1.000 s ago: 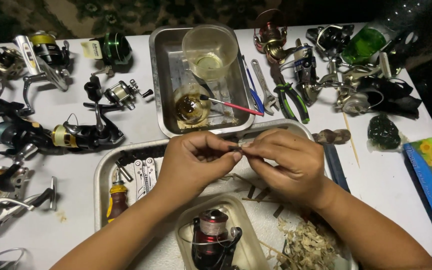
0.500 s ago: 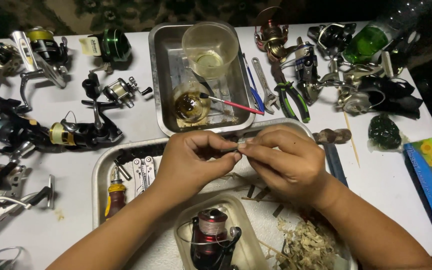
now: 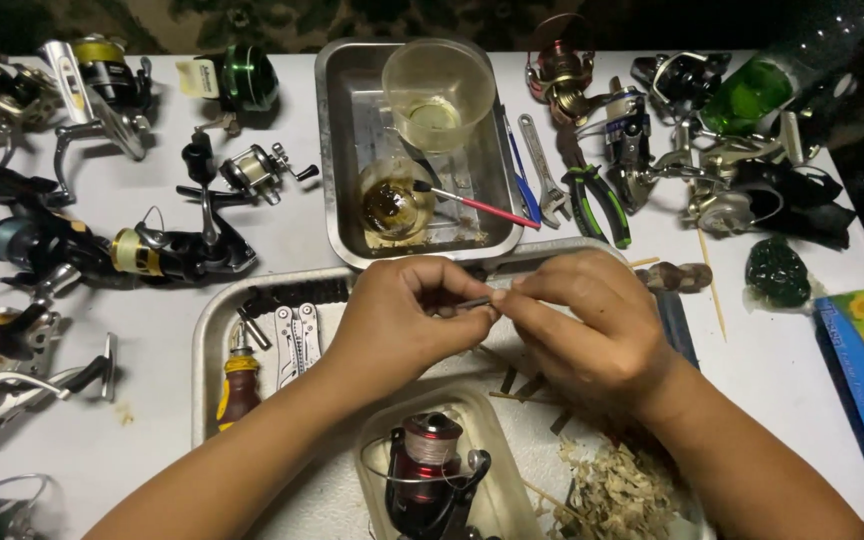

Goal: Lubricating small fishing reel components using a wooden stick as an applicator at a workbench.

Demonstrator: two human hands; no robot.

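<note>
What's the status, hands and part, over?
Left hand and right hand both pinching a small metal pin over the tray. Nothing in the way.

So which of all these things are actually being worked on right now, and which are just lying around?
In use:
- left hand and right hand, pinching a small metal part between them
- the steel tray beneath them

Lying about:
- red reel in a tub
- folded multi-tool
- brush in the jar
- green-handled pliers
- wrench
- black reel

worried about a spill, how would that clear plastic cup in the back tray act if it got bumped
The clear cup looks thin and light, holding only a little liquid, so it would probably slide or tip easily. The tray rim would likely catch any spill.
</note>
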